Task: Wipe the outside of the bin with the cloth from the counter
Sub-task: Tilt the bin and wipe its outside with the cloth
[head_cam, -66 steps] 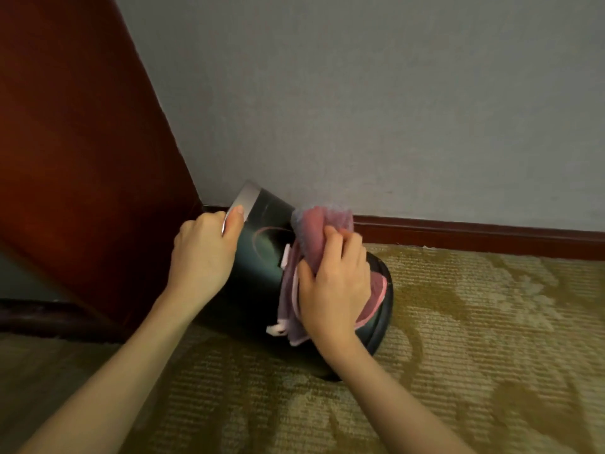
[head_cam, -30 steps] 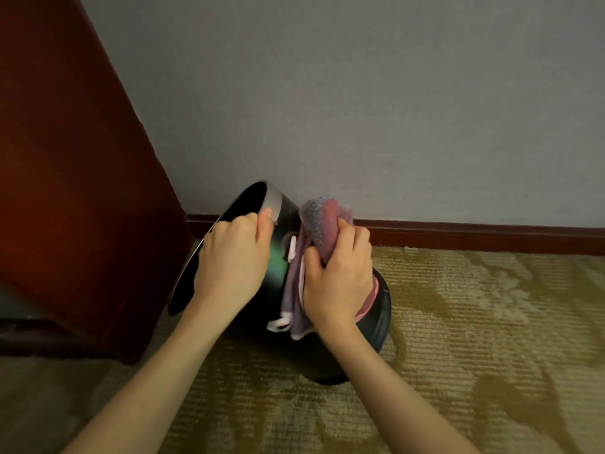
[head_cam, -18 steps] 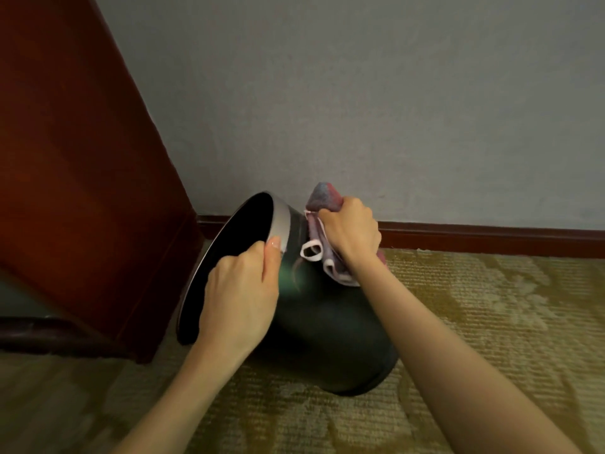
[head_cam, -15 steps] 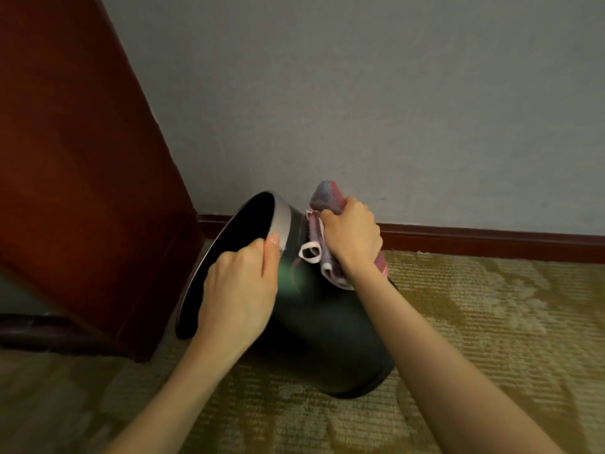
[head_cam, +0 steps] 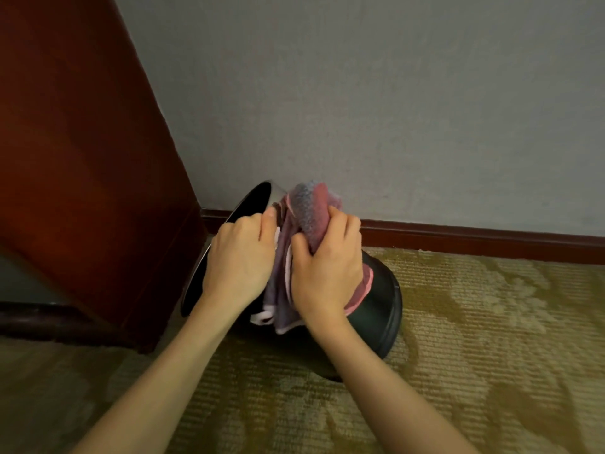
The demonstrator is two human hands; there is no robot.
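A round black bin [head_cam: 381,306] with a silver rim lies tilted on the carpet, its mouth turned to the left and toward the wall. My left hand [head_cam: 240,262] grips the rim at the top of the mouth. My right hand [head_cam: 327,273] is closed on a pink and grey cloth [head_cam: 309,213], pressing it flat against the bin's outer side. The cloth drapes down the wall of the bin between my two hands, and its lower edge hangs near the carpet.
A red-brown wooden cabinet [head_cam: 85,165] stands close on the left of the bin. A grey wall [head_cam: 393,109] with a dark red skirting board [head_cam: 474,239] runs right behind it. Patterned olive carpet [head_cam: 491,339] covers the floor.
My right hand with the cloth has come down from the bin's top by the rim onto its near side. The cloth now hangs lower. My left hand has stayed on the rim.
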